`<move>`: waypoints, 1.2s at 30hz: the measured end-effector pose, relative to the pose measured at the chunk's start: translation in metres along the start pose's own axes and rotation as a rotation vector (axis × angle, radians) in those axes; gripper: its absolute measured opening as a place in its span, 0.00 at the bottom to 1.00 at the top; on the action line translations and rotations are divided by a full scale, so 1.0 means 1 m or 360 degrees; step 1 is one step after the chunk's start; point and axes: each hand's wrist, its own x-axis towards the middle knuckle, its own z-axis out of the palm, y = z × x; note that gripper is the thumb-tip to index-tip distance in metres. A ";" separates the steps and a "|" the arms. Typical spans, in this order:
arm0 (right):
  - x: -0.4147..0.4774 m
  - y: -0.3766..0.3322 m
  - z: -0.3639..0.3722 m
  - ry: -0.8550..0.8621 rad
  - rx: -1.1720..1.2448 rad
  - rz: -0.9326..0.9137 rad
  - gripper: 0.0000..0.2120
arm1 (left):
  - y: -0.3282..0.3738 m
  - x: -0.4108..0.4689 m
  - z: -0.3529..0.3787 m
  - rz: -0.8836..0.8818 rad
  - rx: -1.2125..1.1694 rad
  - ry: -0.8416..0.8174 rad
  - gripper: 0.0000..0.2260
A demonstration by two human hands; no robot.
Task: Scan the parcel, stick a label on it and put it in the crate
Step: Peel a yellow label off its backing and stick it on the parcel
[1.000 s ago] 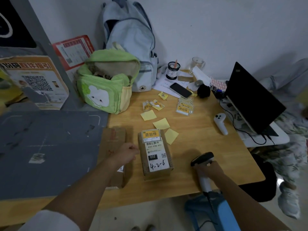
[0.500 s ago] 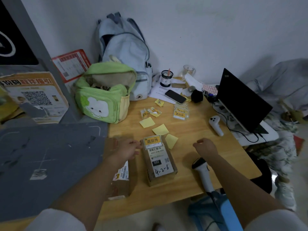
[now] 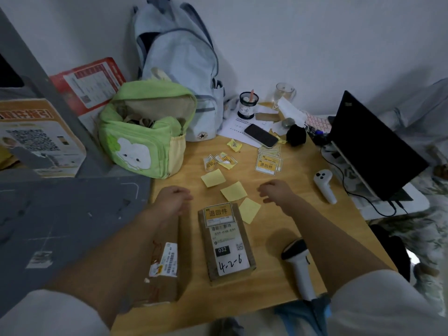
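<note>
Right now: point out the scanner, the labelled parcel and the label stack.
scanner (image 3: 294,249), head view, on its dark head.
labelled parcel (image 3: 226,241), head view, on the white shipping label on top.
label stack (image 3: 266,165), head view, on the top yellow label.

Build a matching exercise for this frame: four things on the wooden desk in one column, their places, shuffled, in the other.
Things
1. white handheld barcode scanner
2. black smartphone
3. green fabric backpack
4. brown cardboard parcel marked 4-2-6

Places
A. rear left of the desk, in front of the pale blue backpack
B. lying on white papers near the back wall
C. near the front edge, under the right forearm
D. between the two forearms

Pairs: 1-C, 2-B, 3-A, 4-D
</note>
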 end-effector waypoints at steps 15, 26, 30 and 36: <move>0.155 0.011 -0.015 0.0075 -0.0045 0.0332 0.19 | 0.023 0.070 0.058 -0.0300 -0.0018 0.0022 0.13; 0.223 0.014 -0.023 0.0050 -0.1032 0.0061 0.21 | 0.026 0.099 0.065 -0.0423 -0.0075 0.0118 0.13; 0.225 0.017 -0.024 0.0072 -0.1365 -0.0120 0.18 | 0.029 0.106 0.067 -0.0409 -0.0107 0.0081 0.11; 0.211 0.019 -0.019 0.0371 -0.1201 -0.0122 0.12 | 0.031 0.109 0.072 -0.0415 -0.0084 0.0053 0.10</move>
